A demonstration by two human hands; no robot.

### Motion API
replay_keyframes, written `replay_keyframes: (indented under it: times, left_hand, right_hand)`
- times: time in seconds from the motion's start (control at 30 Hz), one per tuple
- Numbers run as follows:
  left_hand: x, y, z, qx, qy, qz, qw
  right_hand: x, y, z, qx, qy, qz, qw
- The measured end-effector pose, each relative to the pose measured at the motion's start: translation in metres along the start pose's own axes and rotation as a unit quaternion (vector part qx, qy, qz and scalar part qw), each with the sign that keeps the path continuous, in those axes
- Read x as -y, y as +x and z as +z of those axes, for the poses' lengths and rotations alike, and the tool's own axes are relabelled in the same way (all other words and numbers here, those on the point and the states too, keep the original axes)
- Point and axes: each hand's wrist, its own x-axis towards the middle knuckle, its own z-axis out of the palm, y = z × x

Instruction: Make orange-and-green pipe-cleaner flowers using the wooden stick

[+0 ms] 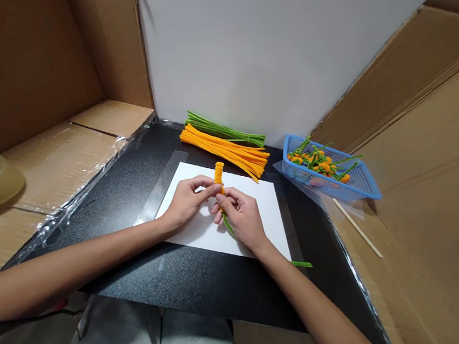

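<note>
Over the white sheet point(188, 232), both hands grip one coiled orange pipe cleaner point(219, 172), which stands roughly upright. My left hand point(186, 200) is closed, pinching the coil with thumb and finger on its left side. My right hand point(244, 219) is closed around its lower end, thumb against it. A green pipe cleaner point(228, 224) sticks out below the orange coil, beside the right palm. How the green and orange parts join is hidden by my fingers.
Behind the sheet lie bundles of orange pipe cleaners point(224, 150) and green pipe cleaners point(222, 128). A blue basket point(332, 190) holds several orange-and-green pieces. Nearby are a wooden stick point(357, 228), a green piece point(301, 264) and a tape roll point(7, 188). Cardboard walls point(448, 150) flank the black table point(181, 278).
</note>
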Motion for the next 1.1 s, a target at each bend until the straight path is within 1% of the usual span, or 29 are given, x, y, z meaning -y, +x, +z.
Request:
replay_keyframes:
  times: [0.13, 0.3, 0.4, 0.5, 0.63, 0.73, 0.9, 1.1]
  left_hand:
    - [0.001, -0.004, 0.004, 0.004, -0.011, -0.012, 1.0]
    - [0.001, -0.001, 0.004, 0.035, -0.047, -0.027, 0.998]
    - [-0.003, 0.006, -0.002, 0.02, -0.077, -0.034, 0.996]
    - [-0.008, 0.015, -0.011, -0.001, -0.078, -0.04, 0.996]
    - [-0.013, 0.022, -0.018, 0.004, -0.098, -0.063, 0.993]
    - [-0.012, 0.021, -0.016, 0.016, -0.099, -0.065, 0.993]
    - [-0.008, 0.012, -0.005, 0.01, -0.134, -0.054, 0.989]
    - [-0.005, 0.006, -0.001, 0.015, -0.131, -0.037, 0.991]
  right_hand:
    - [-0.001, -0.001, 0.002, -0.017, 0.015, -0.003, 1.0]
    - [-0.002, 0.0, -0.001, -0.02, 0.002, -0.003, 1.0]
    - [-0.003, 0.001, -0.003, -0.006, -0.02, 0.005, 1.0]
    - [-0.003, 0.001, -0.005, 0.014, -0.026, 0.013, 0.999]
    - [-0.002, 0.001, -0.005, 0.029, -0.043, 0.017, 0.999]
    - [0.0, 0.0, -0.004, 0.027, -0.051, 0.024, 0.998]
    - [0.003, -0.002, -0.002, 0.035, -0.036, 0.017, 0.999]
    - [0.003, -0.003, -0.002, 0.004, -0.036, 0.017, 0.999]
